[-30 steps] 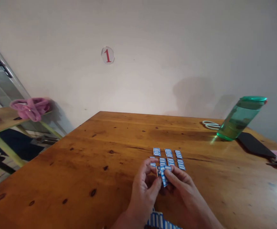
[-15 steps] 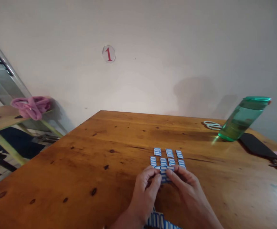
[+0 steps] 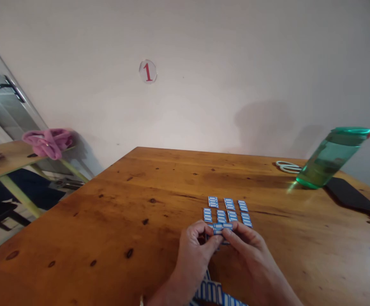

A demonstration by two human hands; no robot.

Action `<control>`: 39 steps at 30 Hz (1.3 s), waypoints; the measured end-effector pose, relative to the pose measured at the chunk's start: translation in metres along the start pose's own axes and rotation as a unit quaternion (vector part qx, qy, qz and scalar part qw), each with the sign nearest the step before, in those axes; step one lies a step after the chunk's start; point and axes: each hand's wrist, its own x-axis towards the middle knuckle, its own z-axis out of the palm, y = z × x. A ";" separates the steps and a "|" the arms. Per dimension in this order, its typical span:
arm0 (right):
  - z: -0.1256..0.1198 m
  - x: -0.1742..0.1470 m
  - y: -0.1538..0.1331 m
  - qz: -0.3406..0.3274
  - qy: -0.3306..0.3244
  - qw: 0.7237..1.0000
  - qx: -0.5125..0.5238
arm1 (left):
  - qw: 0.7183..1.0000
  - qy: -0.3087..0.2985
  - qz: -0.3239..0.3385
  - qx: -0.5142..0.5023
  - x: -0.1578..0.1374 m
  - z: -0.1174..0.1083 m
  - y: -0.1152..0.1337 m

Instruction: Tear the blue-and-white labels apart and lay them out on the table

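Observation:
Between both hands is a small sheet of blue-bordered white labels, pinched at its two sides. My left hand is closed on the sheet's left part, thumb in front and fingertips behind. My right hand grips the right part with thumb and index finger, the two thumbs close together. Past the fingers, several similar label pieces lie on the table in two rows. More label sheets lie nearest me, partly hidden by my left wrist. The sheet's lower part is covered by my thumbs.
A green water bottle leans over a black flat object at the right, beside a coiled white cable. The wooden table reaches to the wall. Pink cloth lies on another table at the left.
My left thumb has moved right and slightly up over the sheet, and less of the sheet's lower part shows. The whole view has shifted slightly; the laid-out label pieces look unmoved.

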 end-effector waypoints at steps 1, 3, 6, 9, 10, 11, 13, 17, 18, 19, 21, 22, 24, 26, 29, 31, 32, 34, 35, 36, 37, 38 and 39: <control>0.000 -0.001 0.000 0.005 -0.004 1.000 0.005 | 1.000 -0.001 -0.004 -0.002 0.000 0.000 0.000; 0.001 -0.002 -0.001 0.016 -0.014 0.999 0.025 | 1.000 -0.012 -0.019 -0.022 0.000 -0.001 0.000; 0.001 -0.002 -0.001 0.031 -0.027 0.997 0.071 | 0.996 -0.030 -0.041 -0.075 -0.001 0.000 -0.001; -0.001 -0.001 0.000 0.044 -0.037 0.993 0.102 | 0.990 -0.044 -0.054 -0.122 -0.001 0.000 0.000; -0.002 -0.001 0.000 0.050 -0.038 0.992 0.108 | 0.987 -0.050 -0.065 -0.140 -0.002 0.001 0.000; -0.003 0.000 0.000 0.056 -0.037 0.991 0.112 | 0.983 -0.055 -0.078 -0.157 -0.002 0.001 0.000; -0.004 0.000 0.000 0.065 -0.031 0.991 0.116 | 0.975 -0.065 -0.104 -0.186 -0.002 0.001 0.000; -0.005 0.000 -0.001 0.076 -0.044 0.989 0.122 | 0.963 -0.085 -0.128 -0.221 -0.004 0.000 0.000; -0.005 0.000 -0.002 0.083 -0.051 0.988 0.124 | 0.961 -0.088 -0.128 -0.229 -0.004 0.000 0.000; -0.005 0.000 -0.002 0.087 -0.056 0.987 0.127 | 0.959 -0.091 -0.127 -0.236 -0.004 0.000 0.001; -0.005 0.000 -0.003 0.091 -0.062 0.985 0.134 | 0.957 -0.089 -0.129 -0.246 -0.005 0.001 0.001; -0.005 0.000 -0.003 0.090 -0.063 0.984 0.138 | 0.956 -0.087 -0.129 -0.247 -0.005 0.001 0.002; -0.006 0.000 -0.003 0.089 -0.064 0.984 0.143 | 0.959 -0.091 -0.121 -0.239 -0.005 0.001 0.002; -0.006 0.000 -0.002 0.091 -0.060 0.984 0.138 | 0.965 -0.103 -0.106 -0.217 -0.004 0.001 0.002; -0.004 0.000 -0.002 0.079 -0.042 0.988 0.128 | 0.977 -0.097 -0.086 -0.172 -0.003 0.000 0.002; -0.001 -0.001 -0.003 0.066 -0.030 0.990 0.120 | 0.985 -0.073 -0.073 -0.135 -0.003 -0.001 0.001; 0.001 -0.001 -0.004 0.061 -0.024 0.991 0.115 | 0.989 -0.061 -0.065 -0.118 -0.003 -0.001 0.000; 0.005 -0.002 -0.006 0.055 -0.013 0.993 0.104 | 0.994 -0.045 -0.039 -0.094 -0.003 -0.001 0.000; 0.006 -0.003 -0.006 0.052 -0.006 0.994 0.098 | 0.995 -0.041 -0.023 -0.088 -0.004 -0.001 -0.001; 0.007 -0.003 -0.006 0.048 0.001 0.995 0.092 | 0.996 -0.038 -0.008 -0.085 -0.004 -0.001 -0.001; 0.008 -0.003 -0.006 0.043 0.007 0.995 0.087 | 0.996 -0.036 0.004 -0.083 -0.004 -0.001 -0.001; 0.008 -0.004 -0.006 0.037 0.011 0.996 0.082 | 0.996 -0.036 0.013 -0.084 -0.005 0.000 -0.002; 0.007 -0.004 -0.006 0.032 0.011 0.997 0.077 | 0.996 -0.037 0.020 -0.085 -0.005 -0.001 -0.002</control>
